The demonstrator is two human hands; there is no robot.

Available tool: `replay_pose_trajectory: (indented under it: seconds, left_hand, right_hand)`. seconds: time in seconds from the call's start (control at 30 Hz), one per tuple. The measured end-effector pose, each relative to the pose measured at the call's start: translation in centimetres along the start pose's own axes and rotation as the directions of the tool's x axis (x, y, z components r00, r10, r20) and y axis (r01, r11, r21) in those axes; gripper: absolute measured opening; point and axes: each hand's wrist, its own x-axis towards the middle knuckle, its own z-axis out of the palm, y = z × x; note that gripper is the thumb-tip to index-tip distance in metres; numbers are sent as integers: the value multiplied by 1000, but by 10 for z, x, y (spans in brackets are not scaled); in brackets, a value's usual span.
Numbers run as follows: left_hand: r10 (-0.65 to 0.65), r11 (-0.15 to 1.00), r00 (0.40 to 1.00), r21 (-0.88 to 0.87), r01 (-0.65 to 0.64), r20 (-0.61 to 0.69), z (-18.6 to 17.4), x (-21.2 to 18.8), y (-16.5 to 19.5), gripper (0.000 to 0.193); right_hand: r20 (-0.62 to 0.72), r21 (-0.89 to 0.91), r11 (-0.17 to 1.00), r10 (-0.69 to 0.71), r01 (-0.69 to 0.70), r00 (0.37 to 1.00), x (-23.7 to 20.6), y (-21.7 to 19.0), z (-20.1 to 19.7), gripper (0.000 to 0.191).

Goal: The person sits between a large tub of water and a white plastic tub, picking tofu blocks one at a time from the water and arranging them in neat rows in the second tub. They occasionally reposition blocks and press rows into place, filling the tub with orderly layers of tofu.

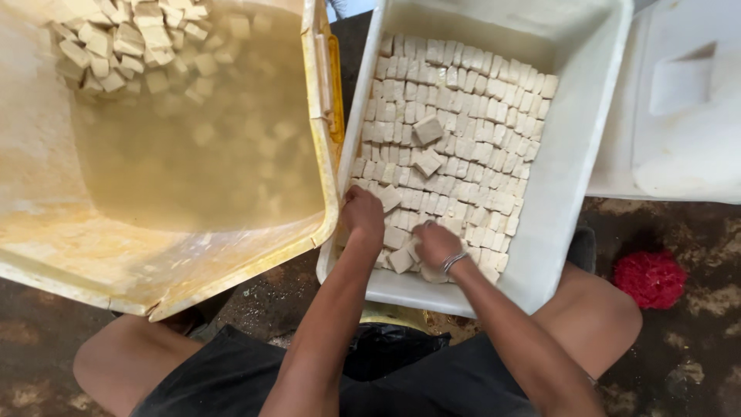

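Tofu cubes (455,147) packed in tight rows inside white tub (575,154), filling most of its floor. 2 loose cubes sit tilted on top near centre. Left hand (363,215) at tub's 7 o'clock corner, fingers curled down onto the cubes by the near-left wall (can't tell if it's gripping 1). Right hand (434,245) at 6 o'clock, fingers closed around a cube (401,259) at the near edge. Metal bracelet (454,261) on right wrist. Yellow tub (312,232) at 9 o'clock, touching, holds cloudy liquid with more cubes. White lid (679,116) at 3 o'clock; red scrubber (651,278) on floor at 4 o'clock.
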Motion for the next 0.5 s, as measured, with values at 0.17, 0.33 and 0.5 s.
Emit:
replay_pose_trajectory:
  seconds: [0.17, 0.33, 0.5]
  left_hand:
    - [49, 999, 969, -35, -42, 243, -3, -2, -1, 32]
    - [57, 956, 971, -292, 14, 234, -3, -7, -8, 25]
    - [200, 784, 965, -563, -262, -170, -17, -23, -8, 31]
  right_hand:
    - [-145, -244, 967, -105, 67, 984, -23, -17, 2, 37]
    - [-214, 281, 960, 46, 16, 976, -19, 14, -20, 40]
    - [-350, 532, 828, 405, -176, 845, -21, 68, -31, 38]
